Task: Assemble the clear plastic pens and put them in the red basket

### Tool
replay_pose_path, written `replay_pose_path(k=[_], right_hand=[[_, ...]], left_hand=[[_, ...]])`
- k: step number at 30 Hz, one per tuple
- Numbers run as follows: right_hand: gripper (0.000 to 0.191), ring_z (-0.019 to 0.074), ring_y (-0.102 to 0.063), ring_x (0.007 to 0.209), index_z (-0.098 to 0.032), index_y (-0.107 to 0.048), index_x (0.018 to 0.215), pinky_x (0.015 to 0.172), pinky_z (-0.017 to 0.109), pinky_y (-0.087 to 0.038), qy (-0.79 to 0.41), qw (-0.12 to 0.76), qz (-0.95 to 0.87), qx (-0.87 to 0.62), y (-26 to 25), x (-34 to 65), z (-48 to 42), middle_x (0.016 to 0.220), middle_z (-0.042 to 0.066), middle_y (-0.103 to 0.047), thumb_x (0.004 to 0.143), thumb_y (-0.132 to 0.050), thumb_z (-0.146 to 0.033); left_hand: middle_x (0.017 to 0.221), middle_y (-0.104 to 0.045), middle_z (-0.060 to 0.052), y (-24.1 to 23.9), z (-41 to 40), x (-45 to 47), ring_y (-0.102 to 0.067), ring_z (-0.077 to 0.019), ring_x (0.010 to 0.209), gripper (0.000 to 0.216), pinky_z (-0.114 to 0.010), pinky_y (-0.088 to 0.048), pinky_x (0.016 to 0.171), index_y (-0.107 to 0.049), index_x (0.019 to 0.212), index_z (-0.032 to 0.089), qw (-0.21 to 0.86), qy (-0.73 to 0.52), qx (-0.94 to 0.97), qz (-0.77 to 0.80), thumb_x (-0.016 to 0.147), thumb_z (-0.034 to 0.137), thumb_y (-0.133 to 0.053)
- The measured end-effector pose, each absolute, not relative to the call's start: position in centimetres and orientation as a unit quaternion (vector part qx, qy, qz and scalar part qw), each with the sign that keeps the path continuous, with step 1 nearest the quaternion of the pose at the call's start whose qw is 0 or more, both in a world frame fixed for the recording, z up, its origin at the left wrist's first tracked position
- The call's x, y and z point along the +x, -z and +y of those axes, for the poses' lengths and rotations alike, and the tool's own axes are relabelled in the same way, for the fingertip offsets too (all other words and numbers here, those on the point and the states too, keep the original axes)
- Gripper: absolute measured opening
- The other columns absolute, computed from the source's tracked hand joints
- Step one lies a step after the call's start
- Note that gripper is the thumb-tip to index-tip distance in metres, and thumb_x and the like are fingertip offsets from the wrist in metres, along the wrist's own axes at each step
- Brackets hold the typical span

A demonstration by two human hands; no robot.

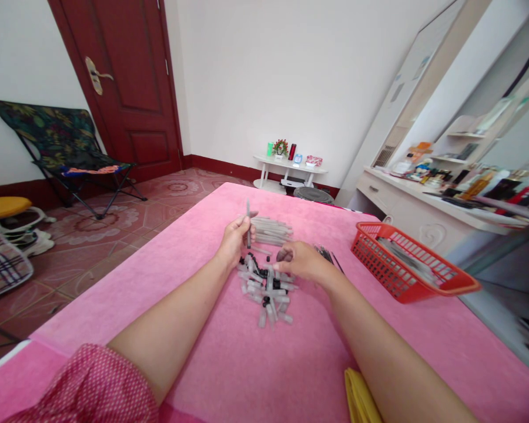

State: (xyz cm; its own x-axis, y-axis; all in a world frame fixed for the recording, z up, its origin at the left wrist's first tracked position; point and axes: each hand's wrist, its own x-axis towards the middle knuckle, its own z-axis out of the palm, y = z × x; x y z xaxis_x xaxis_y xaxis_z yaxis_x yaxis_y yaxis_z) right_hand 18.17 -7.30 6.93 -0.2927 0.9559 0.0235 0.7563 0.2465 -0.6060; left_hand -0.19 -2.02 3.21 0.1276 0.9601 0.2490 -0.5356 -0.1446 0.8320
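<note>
Thumb and fingers of the left hand (pixel 235 236) are clamped on a slim grey tube (pixel 248 237), which stands nearly upright just beyond the left side of a loose heap. A pinch on something so narrow and smooth could let it twist or slip if the grip slackened. The right hand (pixel 303 262) curls low over the heap, fingertips bent inward; whether they close on a piece I cannot tell. Those clear caps (pixel 262 319) lie crossed over one another — short, hollow, frosted-looking cylinders — so drawing one out carelessly might send its neighbours rolling. The small black pieces (pixel 276 284) among them look easier still to lose, being stubby and apparently round. Just behind, a row of pale tubes (pixel 271 231) lies side by side, and a knock from either wrist could scatter it. Thin dark rods (pixel 324 254) rest right of the hands, and farther right sits a latticed orange-red plastic basket (pixel 370 258). Beneath everything spreads a soft-looking, faintly mottled pink cloth (pixel 229 370).
</note>
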Motion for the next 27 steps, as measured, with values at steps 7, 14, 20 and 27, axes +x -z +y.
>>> replay_pose_path(k=[7,14,20,27], right_hand=[[0.012,0.0137,-0.056,0.053,-0.019,-0.068,0.064,0.051,0.022,-0.038,-0.221,0.165,-0.764,-0.583,-7.4,17.0,-8.2,0.058,0.001,-0.066,0.054,-0.067,-0.012],[0.014,0.0137,-0.057,0.055,-0.015,-0.065,0.063,0.054,0.023,-0.043,-0.314,0.273,-0.71,-0.569,-6.8,19.2,-6.3,0.057,0.001,-0.064,0.055,-0.059,-0.005],[0.012,0.0134,-0.062,0.057,-0.016,-0.054,0.074,0.05,0.022,-0.047,-0.422,0.458,-0.541,-0.565,-8.2,20.3,-6.4,0.063,0.002,-0.066,0.065,-0.061,-0.013],[0.016,0.0113,-0.061,0.052,-0.015,-0.058,0.077,0.049,0.022,-0.053,-0.464,0.534,-0.484,-0.515,-7.4,20.7,-6.2,0.064,0.004,-0.066,0.069,-0.069,-0.023]], left_hand=[[0.053,-0.044,0.005,-3.8,-2.7,0.3,-0.026,-0.0021,0.04,0.044,-0.019,-0.016,0.038,-0.069,0.098,0.011,0.559,-0.599,0.495,0.289,0.071,0.046,-0.066],[0.051,-0.049,0.004,-3.9,-2.9,0.7,-0.036,-0.0053,0.045,0.037,-0.019,-0.029,0.045,-0.072,0.093,0.011,0.536,-0.582,0.533,0.301,0.07,0.04,-0.067],[0.069,-0.069,-0.003,-3.2,-2.6,1.1,-0.058,-0.0142,0.062,0.026,-0.025,-0.045,0.061,-0.074,0.088,0.016,0.485,-0.567,0.574,0.336,0.066,0.03,-0.071],[0.092,-0.072,-0.007,-2.7,-2.4,1.2,-0.065,-0.023,0.085,0.025,-0.035,-0.049,0.081,-0.074,0.088,0.017,0.473,-0.549,0.612,0.317,0.066,0.029,-0.072]])
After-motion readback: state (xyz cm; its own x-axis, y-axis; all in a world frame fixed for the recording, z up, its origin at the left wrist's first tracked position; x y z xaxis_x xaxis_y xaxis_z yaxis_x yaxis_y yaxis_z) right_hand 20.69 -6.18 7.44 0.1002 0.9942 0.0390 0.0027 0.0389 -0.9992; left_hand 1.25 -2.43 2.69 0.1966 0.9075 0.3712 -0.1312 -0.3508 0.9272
